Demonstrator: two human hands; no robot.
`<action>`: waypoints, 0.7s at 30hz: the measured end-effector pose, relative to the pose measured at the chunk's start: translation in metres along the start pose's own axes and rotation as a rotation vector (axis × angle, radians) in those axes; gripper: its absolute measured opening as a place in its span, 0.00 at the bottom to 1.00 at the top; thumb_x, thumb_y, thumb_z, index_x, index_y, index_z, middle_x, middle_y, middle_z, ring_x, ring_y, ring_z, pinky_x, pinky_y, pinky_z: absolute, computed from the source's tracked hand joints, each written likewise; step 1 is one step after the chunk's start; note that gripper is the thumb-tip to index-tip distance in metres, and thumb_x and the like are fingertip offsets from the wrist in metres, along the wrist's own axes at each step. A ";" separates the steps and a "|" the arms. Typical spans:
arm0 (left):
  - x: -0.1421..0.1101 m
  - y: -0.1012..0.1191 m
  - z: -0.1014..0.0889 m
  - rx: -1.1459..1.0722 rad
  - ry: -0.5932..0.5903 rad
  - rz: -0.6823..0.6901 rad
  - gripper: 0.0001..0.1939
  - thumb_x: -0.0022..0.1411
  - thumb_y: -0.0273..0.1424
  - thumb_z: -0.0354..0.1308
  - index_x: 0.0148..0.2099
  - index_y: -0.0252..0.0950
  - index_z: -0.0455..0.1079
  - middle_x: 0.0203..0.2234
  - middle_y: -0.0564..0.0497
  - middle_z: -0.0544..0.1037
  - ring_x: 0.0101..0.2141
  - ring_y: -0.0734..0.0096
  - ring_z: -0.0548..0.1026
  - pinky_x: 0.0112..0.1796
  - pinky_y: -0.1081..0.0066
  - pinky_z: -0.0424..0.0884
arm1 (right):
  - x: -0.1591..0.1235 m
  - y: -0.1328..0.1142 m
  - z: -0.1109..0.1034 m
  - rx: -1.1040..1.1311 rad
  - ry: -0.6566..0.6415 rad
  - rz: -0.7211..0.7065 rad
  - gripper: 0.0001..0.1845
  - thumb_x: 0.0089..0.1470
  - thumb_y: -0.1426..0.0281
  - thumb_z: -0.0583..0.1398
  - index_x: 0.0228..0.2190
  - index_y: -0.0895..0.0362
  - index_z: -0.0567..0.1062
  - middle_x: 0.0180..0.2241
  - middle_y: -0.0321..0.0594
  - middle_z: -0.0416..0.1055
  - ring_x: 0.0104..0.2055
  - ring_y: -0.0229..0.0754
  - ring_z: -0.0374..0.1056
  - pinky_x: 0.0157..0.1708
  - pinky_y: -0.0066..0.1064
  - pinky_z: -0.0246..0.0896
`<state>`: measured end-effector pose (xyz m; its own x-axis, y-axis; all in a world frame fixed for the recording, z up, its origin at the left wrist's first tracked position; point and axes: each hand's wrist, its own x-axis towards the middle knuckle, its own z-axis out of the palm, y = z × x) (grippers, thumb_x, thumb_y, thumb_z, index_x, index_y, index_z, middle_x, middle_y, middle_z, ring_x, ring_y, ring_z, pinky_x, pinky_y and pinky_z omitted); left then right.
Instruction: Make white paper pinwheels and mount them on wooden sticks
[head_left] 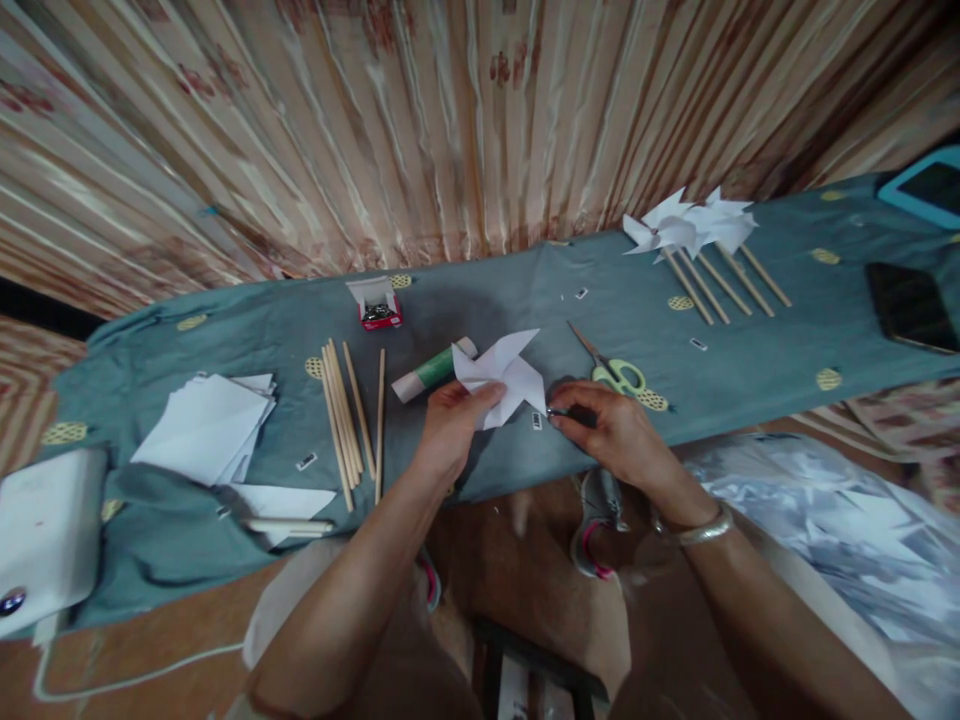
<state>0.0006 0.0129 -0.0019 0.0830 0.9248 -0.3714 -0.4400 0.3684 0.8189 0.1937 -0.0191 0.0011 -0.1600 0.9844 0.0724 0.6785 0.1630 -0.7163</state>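
My left hand (457,420) holds a white paper pinwheel (517,380), its thumb pressed on the folded middle. No stick shows on this pinwheel. Close by the pinwheel's right tip, my right hand (611,425) pinches a small shiny metal piece (553,411), too small to make out fully. Behind the left hand lies a green and white tube (431,373), partly covered by the pinwheel. Scissors with light green handles (619,376) rest just beyond the right hand. A small red box (379,310) with its lid up contains shiny metal bits.
Several wooden sticks (346,420) lie left of my hands, near a stack of white paper (206,425). Finished pinwheels on sticks (690,235) lie at the back right, with a dark phone (911,305) farther right. A white device (52,535) with a cable sits at the left end.
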 end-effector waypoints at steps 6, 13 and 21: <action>0.000 -0.001 0.001 0.018 0.000 0.009 0.14 0.36 0.32 0.73 0.28 0.32 0.78 0.24 0.50 0.80 0.25 0.72 0.73 0.32 0.71 0.66 | 0.001 -0.002 0.006 -0.040 0.036 -0.030 0.07 0.51 0.75 0.59 0.26 0.52 0.76 0.39 0.42 0.77 0.44 0.47 0.72 0.48 0.40 0.64; 0.003 -0.001 -0.002 0.001 0.008 0.009 0.14 0.35 0.31 0.73 0.28 0.33 0.78 0.24 0.52 0.80 0.26 0.73 0.73 0.33 0.72 0.67 | -0.001 0.007 0.016 0.063 0.058 -0.037 0.05 0.49 0.71 0.62 0.26 0.52 0.80 0.56 0.44 0.68 0.59 0.55 0.63 0.57 0.50 0.57; 0.004 -0.003 -0.005 0.015 0.006 0.029 0.15 0.36 0.31 0.73 0.30 0.32 0.79 0.26 0.51 0.81 0.27 0.72 0.74 0.34 0.71 0.68 | -0.005 0.018 0.008 -0.025 0.065 -0.046 0.06 0.50 0.72 0.61 0.30 0.54 0.80 0.59 0.48 0.65 0.61 0.56 0.62 0.58 0.52 0.56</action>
<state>-0.0022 0.0151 -0.0086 0.0646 0.9346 -0.3499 -0.4287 0.3426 0.8360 0.2010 -0.0214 -0.0178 -0.1448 0.9780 0.1501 0.6897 0.2085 -0.6934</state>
